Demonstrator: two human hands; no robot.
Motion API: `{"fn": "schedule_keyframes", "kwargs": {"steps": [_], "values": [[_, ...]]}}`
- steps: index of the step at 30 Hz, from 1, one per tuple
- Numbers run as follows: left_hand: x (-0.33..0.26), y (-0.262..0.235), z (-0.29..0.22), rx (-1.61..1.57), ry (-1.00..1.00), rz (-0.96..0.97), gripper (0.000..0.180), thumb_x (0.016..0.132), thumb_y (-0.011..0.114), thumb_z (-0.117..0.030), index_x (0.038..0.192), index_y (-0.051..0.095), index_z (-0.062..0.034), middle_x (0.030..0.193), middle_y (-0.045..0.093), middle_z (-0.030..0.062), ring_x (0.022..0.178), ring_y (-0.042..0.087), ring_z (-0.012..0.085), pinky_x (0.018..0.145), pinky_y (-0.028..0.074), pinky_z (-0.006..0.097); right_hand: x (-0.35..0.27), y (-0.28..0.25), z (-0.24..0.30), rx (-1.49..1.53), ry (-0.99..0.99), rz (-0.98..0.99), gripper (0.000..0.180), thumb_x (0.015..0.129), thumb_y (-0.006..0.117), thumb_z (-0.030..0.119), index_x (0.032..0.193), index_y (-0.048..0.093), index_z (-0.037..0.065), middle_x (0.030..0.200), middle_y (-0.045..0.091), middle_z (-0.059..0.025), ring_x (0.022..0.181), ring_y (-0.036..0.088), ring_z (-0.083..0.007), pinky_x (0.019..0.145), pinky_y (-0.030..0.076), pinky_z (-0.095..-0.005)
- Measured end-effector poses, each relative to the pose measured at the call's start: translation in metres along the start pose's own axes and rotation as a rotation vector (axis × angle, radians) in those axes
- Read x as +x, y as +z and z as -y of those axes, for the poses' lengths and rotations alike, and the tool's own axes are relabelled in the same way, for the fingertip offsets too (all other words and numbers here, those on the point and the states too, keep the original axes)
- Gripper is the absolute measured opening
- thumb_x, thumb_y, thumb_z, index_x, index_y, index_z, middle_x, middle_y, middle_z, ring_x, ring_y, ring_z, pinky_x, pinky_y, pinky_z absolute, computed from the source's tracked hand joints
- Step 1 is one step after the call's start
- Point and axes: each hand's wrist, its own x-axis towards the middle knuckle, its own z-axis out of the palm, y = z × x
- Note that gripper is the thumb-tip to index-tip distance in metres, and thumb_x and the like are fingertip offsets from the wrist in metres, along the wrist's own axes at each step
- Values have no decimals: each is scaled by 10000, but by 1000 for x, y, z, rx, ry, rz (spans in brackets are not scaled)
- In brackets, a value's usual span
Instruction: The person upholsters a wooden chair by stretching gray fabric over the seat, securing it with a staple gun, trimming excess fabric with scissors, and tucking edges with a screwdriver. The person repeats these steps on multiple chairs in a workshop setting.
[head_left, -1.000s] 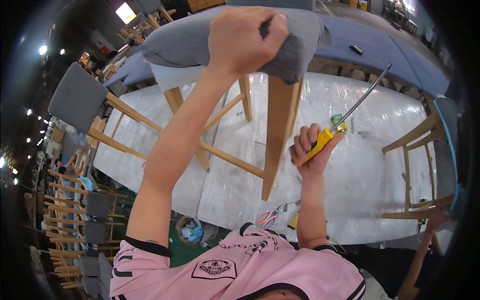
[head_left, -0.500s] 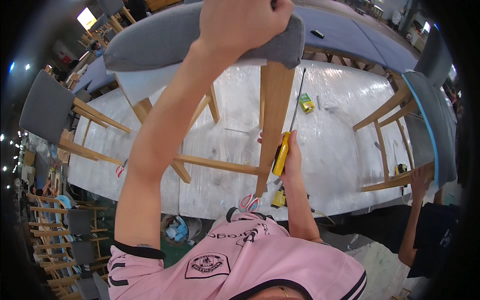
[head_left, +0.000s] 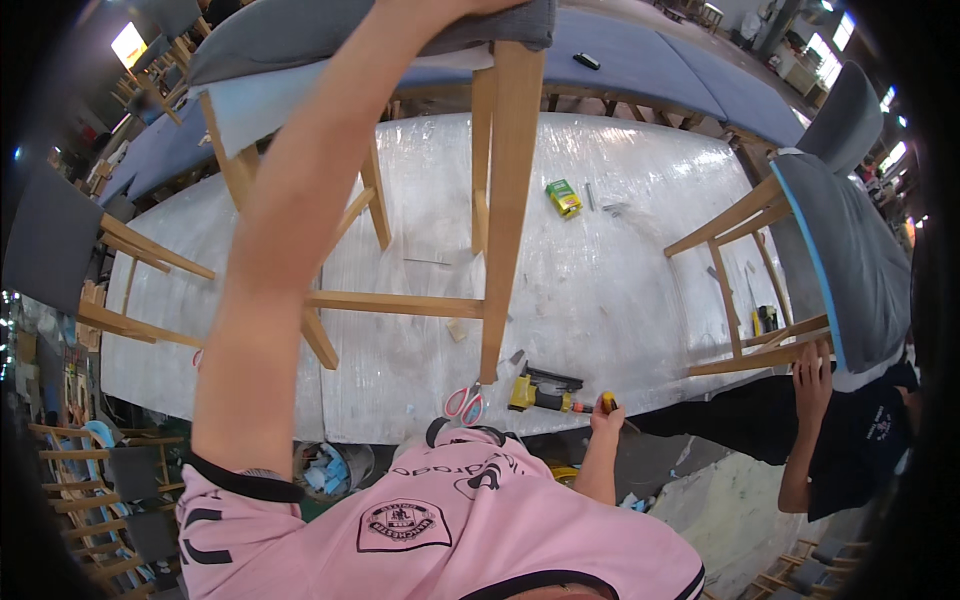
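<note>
A wooden chair with a grey fabric seat stands on the plastic-covered table before me. My left hand is on top of the seat, fingers bent over the fabric; the upper frame edge cuts off much of it. My right hand, low by the table's front edge, is closed around a screwdriver whose yellow handle end shows. Its shaft is mostly hidden. Just left of that hand lies a yellow and black staple gun. Red-handled scissors lie by the chair's near leg.
A green and yellow box lies on the wrapped table. Other grey chairs stand left and right. A co-worker's hand touches the right one. Behind is a blue-grey padded surface; a scrap bucket sits below.
My right hand has moved from beside the chair leg down and toward me with the screwdriver, whose shaft no longer points up. The view has shifted; my left hand stays on the seat.
</note>
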Motion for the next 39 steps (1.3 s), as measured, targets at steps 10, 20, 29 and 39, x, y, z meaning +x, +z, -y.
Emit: {"fn": "schedule_keyframes", "kwargs": {"steps": [10,20,29,39], "values": [[1,12,9,-96,79,26,613,907,560,-594,939,773,-20,891,748,243,873,737,405,833,581,499,-369,237,12,-800,-614,1159,547,1023,641,200,1517,437,81,1023,598,-46,568,528,-54,462,417,-214],[12,29,17,-70,3,-42,530,867,608,-519,928,775,-20,864,747,242,847,741,399,823,589,501,-429,293,9,-1008,-1173,1274,359,995,695,134,1342,658,47,1131,636,-65,630,538,-38,519,398,-180],[15,35,20,-57,15,-52,523,869,608,-501,920,778,-10,870,747,246,864,741,401,842,586,493,-433,308,5,-1131,-1362,1147,344,970,722,126,1304,695,46,1086,667,-99,784,615,-115,658,473,-233],[9,24,20,-55,16,-69,508,864,618,-488,930,787,-13,872,747,246,861,740,398,847,585,489,-436,307,3,-1193,-1387,1257,352,944,726,81,1294,709,60,1065,697,-124,883,654,-172,697,493,-263]]}}
